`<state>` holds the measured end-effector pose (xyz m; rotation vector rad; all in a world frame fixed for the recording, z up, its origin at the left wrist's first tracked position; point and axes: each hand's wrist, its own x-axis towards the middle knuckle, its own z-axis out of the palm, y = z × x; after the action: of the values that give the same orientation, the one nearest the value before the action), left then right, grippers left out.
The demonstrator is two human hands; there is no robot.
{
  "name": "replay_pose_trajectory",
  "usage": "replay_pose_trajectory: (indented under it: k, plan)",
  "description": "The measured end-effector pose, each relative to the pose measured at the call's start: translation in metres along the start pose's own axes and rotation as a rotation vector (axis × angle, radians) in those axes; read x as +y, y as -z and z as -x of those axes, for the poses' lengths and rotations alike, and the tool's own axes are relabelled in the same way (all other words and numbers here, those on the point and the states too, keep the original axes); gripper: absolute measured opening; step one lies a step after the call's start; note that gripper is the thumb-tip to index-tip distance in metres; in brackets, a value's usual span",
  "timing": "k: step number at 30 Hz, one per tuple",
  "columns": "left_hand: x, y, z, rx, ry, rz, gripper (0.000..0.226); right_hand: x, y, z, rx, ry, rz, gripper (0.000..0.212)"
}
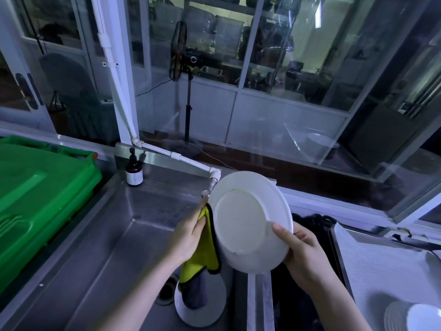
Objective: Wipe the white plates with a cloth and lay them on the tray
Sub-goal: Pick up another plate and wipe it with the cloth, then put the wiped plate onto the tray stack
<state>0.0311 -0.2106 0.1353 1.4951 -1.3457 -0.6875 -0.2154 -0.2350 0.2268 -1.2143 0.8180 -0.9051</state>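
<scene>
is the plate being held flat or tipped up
Tipped up: the plate stands nearly on edge, its underside facing the camera, right hand gripping its rim.

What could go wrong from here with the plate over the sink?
1. The right hand grips the round white plate only at its rim while the left hand pushes the yellow cloth against it; it may slip.
2. A second white plate lies in the steel sink directly below; a drop could chip both.
3. The metal tap sits close to the plate's edge; it might knock it.
</scene>
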Motion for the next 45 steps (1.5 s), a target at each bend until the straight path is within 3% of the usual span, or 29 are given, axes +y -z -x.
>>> replay_pose_trajectory:
  k: [6, 10, 13, 15, 17, 19, 22, 25, 29, 33, 35, 38, 40, 42, 45]
  plan:
    - [0.011, 0.012, 0.009, 0.356, 0.015, -0.052, 0.033, 0.004, -0.017, -0.007, -0.04, 0.092, 0.298, 0.034]
    - [0.023, 0.035, -0.001, 0.472, 0.168, 0.022, 0.041, 0.009, -0.039, -0.012, -0.056, 0.151, 0.503, 0.025]
    - [0.031, 0.054, -0.014, 0.415, 0.324, 0.291, 0.043, 0.02, -0.056, -0.018, -0.048, 0.289, 0.747, 0.023]
    - [0.033, 0.063, -0.012, 0.328, 0.324, 0.353, 0.036, 0.026, -0.068, -0.018, -0.066, 0.403, 0.946, 0.013]
    - [0.034, 0.071, -0.003, 0.206, 0.305, 0.35, 0.033, 0.03, -0.081, -0.015, -0.133, 0.498, 1.115, 0.034]
    - [0.03, 0.079, 0.006, 0.142, 0.336, 0.346, 0.045, 0.033, -0.09, -0.015, -0.18, 0.661, 1.264, 0.047]
    - [0.019, 0.084, 0.017, 0.137, 0.399, 0.332, 0.036, 0.039, -0.098, -0.017, -0.237, 0.899, 1.482, 0.057]
    - [0.009, 0.077, 0.023, 0.161, 0.431, 0.372, 0.041, 0.046, -0.096, -0.016, -0.329, 0.894, 1.575, 0.052]
    - [0.004, 0.061, 0.025, 0.249, 0.495, 0.481, 0.051, 0.053, -0.093, -0.011, -0.363, 0.715, 1.53, 0.046]
    - [0.01, 0.039, 0.029, 0.243, 0.454, 0.524, 0.052, 0.042, -0.065, -0.008, -0.406, 0.244, 1.326, 0.065]
    - [0.014, 0.029, 0.027, 0.227, 0.432, 0.548, 0.051, 0.033, -0.04, -0.001, -0.257, 0.176, 1.109, 0.065]
    - [0.025, 0.008, 0.025, 0.199, 0.399, 0.573, 0.048, 0.024, 0.006, 0.013, 0.25, 0.2, 0.958, 0.046]
    - [0.035, -0.012, 0.026, 0.177, 0.377, 0.594, 0.047, 0.026, 0.035, 0.019, 0.487, 0.113, 0.907, 0.039]
    - [0.05, -0.037, 0.029, 0.143, 0.343, 0.602, 0.048, 0.03, 0.061, 0.027, 0.551, -0.038, 0.702, 0.032]
    - [0.071, -0.078, 0.036, 0.054, 0.276, 0.601, 0.051, 0.03, 0.097, 0.048, 0.619, -0.077, 0.395, 0.022]
